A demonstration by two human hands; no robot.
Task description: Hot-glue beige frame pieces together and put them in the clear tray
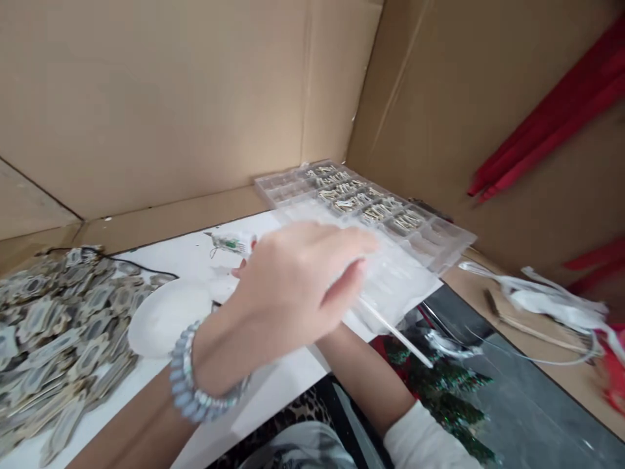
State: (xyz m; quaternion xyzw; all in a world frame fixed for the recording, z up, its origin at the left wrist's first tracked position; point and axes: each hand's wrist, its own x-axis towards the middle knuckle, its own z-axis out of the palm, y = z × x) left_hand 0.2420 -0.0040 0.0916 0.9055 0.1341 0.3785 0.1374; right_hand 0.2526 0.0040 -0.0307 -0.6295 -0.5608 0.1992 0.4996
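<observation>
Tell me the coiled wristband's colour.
The coiled wristband is greyish blue, seen best in the head view.

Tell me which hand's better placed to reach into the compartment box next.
Probably your left hand: it points toward the compartment box, while your right forearm passes beneath it, angled off to the left.

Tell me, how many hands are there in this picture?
2: the left hand in the middle, wearing a coiled wristband, and the right hand, mostly hidden behind it, with just a little showing at its left. I see no others.
</observation>
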